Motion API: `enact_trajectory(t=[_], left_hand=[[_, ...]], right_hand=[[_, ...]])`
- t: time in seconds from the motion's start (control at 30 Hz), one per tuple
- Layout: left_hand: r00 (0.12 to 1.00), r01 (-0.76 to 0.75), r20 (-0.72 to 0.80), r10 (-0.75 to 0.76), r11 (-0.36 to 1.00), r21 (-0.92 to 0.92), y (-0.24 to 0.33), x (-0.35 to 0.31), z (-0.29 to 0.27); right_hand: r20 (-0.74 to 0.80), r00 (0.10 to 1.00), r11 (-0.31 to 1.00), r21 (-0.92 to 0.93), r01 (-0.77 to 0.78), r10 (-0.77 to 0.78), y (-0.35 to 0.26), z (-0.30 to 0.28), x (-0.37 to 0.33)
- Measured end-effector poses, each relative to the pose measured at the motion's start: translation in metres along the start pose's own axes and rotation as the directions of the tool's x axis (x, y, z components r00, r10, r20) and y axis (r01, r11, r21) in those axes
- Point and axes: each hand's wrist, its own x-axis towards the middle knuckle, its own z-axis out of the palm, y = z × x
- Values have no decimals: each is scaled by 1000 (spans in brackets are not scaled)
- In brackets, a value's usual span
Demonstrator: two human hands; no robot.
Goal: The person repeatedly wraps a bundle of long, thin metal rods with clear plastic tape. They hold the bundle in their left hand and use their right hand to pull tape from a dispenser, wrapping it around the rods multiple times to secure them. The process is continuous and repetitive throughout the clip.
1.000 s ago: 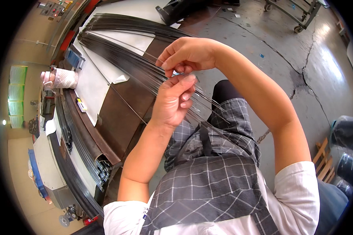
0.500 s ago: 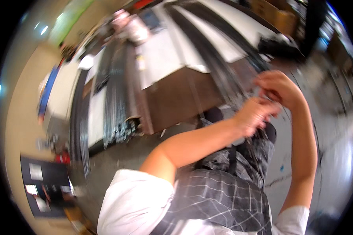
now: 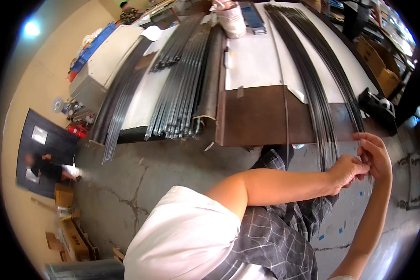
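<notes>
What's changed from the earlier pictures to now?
The view has swung left, bringing a dark panel into sight since the first picture. The left hand and right hand, first over the left strip bundle, now appear near the right strip bundle's end. Any strip taken or let go is too small to tell. Both bundles and the pink container stay on the table.
</notes>
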Motion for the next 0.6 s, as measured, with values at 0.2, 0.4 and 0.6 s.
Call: enact_trajectory(t=[0.2, 0.4, 0.6], left_hand=[[993, 109, -52, -110, 994, -19, 6, 2, 13], [965, 259, 24, -262, 960, 105, 6, 20, 18], [946, 275, 99, -309, 926, 260, 51, 14, 1]], right_hand=[[63, 997, 990, -138, -36, 45, -9, -3, 0], [-60, 998, 907, -419, -42, 19, -9, -23, 1], [-264, 937, 75, -965, -253, -228, 14, -32, -13]])
